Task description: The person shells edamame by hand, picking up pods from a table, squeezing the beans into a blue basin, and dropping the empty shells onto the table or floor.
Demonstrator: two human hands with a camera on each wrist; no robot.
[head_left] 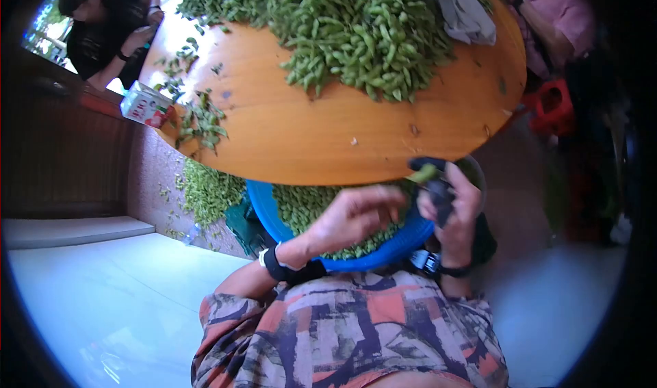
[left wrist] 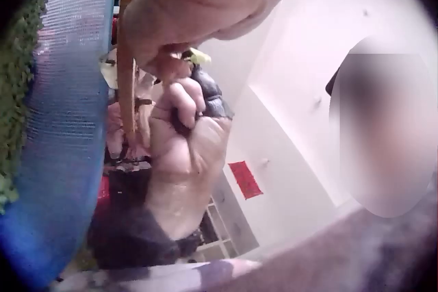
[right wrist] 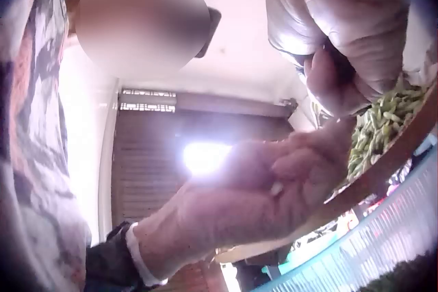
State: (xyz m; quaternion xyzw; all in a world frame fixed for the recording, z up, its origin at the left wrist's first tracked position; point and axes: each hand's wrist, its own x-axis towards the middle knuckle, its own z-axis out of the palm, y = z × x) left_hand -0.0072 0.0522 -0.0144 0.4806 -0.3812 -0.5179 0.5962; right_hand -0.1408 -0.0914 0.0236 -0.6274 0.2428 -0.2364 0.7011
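My right hand (head_left: 457, 207), with black coverings on its digits, pinches a green pod (head_left: 424, 174) above the right side of a blue basket (head_left: 263, 213). Its other fingers are curled in the left wrist view. My left hand (head_left: 356, 217) hovers over the basket, blurred, its fingers loosely bent towards the right hand. A small pale bit (right wrist: 276, 188) shows against the left hand in the right wrist view. Green beans (head_left: 301, 207) fill the basket, partly hidden by the left hand and the table edge.
A large pile of green pods (head_left: 369, 46) covers the back of the wooden table (head_left: 308, 148). Loose pods and leaves lie by a carton (head_left: 145, 105) at its left. Green husks (head_left: 209, 193) cover floor beside the basket. People sit at the back left and back right, near a red stool (head_left: 553, 107).
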